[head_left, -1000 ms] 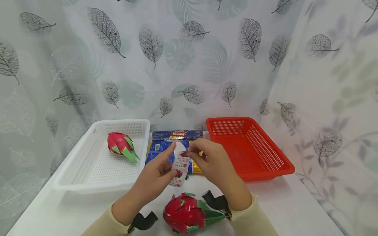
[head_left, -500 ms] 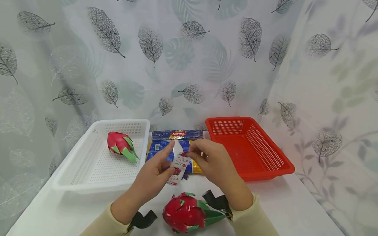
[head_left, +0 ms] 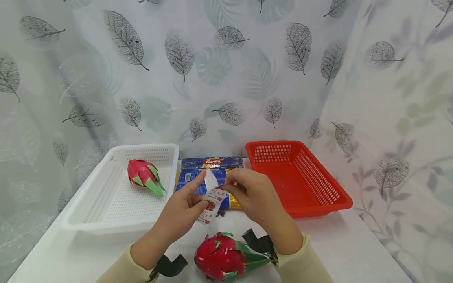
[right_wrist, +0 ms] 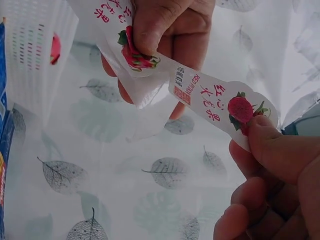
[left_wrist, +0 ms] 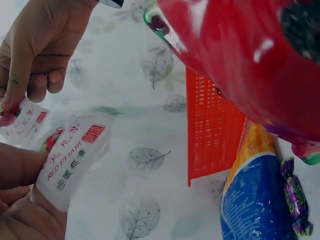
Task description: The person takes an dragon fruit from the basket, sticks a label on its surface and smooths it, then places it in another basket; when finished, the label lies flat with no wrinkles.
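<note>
My left hand [head_left: 182,210] pinches a strip of dragon fruit stickers [head_left: 209,208] on white backing, thumb over the printed side. With thumb and forefinger my right hand [head_left: 251,192] pinches the rounded end of one sticker [right_wrist: 200,92], printed "RED PITAYA". That sticker's end stands away from bare white backing [head_left: 210,180], which sticks up by the left fingertips. In the right wrist view the sticker stretches between both hands. Below the hands, a red and green dragon fruit [head_left: 221,257] lies on the white table, its leafy end toward the right wrist.
Left stands a white basket [head_left: 116,226] holding a second dragon fruit [head_left: 143,175]; right, a red basket [head_left: 283,188]. Between them lie a blue Barilla spaghetti pack [head_left: 212,162] and a blue and yellow bag [head_left: 185,179]. A purple-wrapped candy [left_wrist: 296,197] lies beside the bag.
The sticker's end has come away from its backing, baring more white. The printed strip has tilted and shifted slightly left and down with the left hand; the dragon fruits stay put.
</note>
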